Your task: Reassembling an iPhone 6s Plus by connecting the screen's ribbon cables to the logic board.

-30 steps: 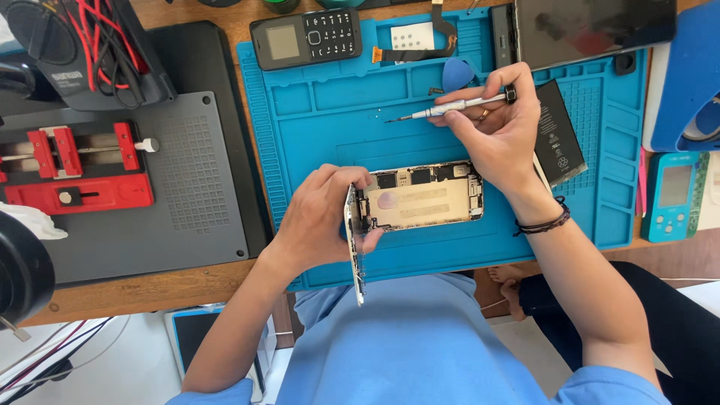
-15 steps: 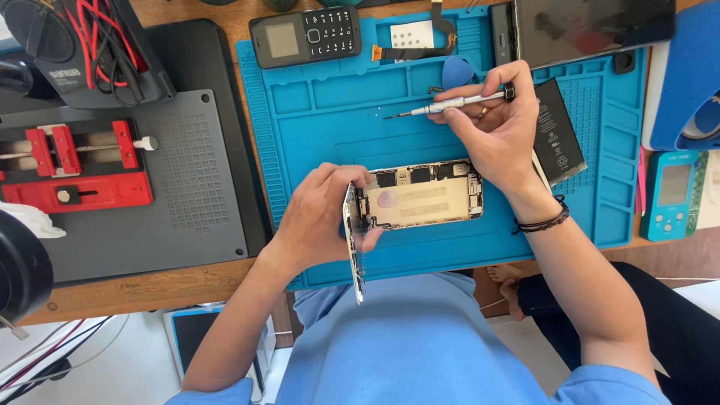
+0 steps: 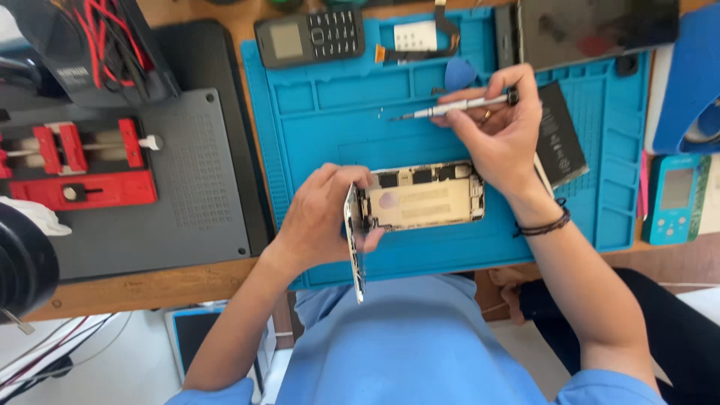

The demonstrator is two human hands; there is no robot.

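Observation:
An opened smartphone body (image 3: pixel 424 196) lies on the blue repair mat (image 3: pixel 315 135), its inner boards showing. Its screen panel (image 3: pixel 354 247) stands hinged up on edge at the phone's left end. My left hand (image 3: pixel 322 214) grips that end and props the panel. My right hand (image 3: pixel 499 127) hovers above the phone's right end and holds a thin silver screwdriver (image 3: pixel 450 107), tip pointing left over the mat, clear of the phone.
A black battery (image 3: pixel 561 142) lies under my right wrist. A keypad phone (image 3: pixel 309 34), a flex part (image 3: pixel 416 36), a blue pick (image 3: pixel 459 73) and a dark tablet (image 3: pixel 592 26) sit at the back. A grey pad (image 3: pixel 187 195) with a red clamp jig (image 3: pixel 75 161) lies left; a teal device (image 3: pixel 675 199) right.
My right hand has shifted slightly, with the screwdriver still held level above the mat. My left hand and the phone stay put.

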